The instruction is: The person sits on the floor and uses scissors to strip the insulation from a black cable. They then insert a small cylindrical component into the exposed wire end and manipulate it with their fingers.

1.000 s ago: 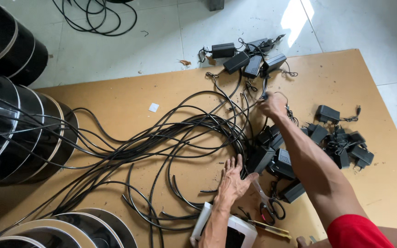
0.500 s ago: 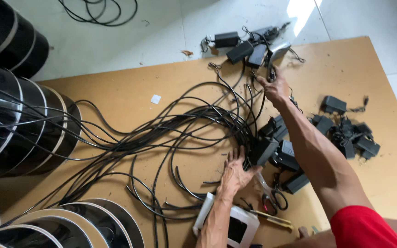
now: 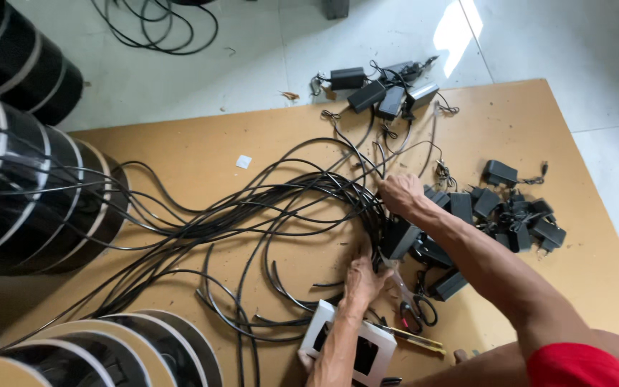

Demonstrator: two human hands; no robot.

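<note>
A tangle of black cables (image 3: 274, 204) spreads over the brown board (image 3: 202, 154) and runs to the reels at the left. My right hand (image 3: 399, 193) is closed around the cable bundle where the strands gather, next to a black power adapter (image 3: 400, 238). Just below that adapter, my left hand (image 3: 363, 278) rests on the board with its fingers curled onto the cable ends. A red sleeve covers my right upper arm.
Several black adapters (image 3: 517, 215) lie heaped to the right, and more (image 3: 381, 89) sit at the board's far edge. Scissors (image 3: 413, 307) and a white framed panel (image 3: 352, 344) lie near my left forearm. Large black cable reels (image 3: 23, 179) stand at the left.
My right hand has pulled back from the far adapters towards me along the cables. My left hand's spread fingers have drawn together onto the cables.
</note>
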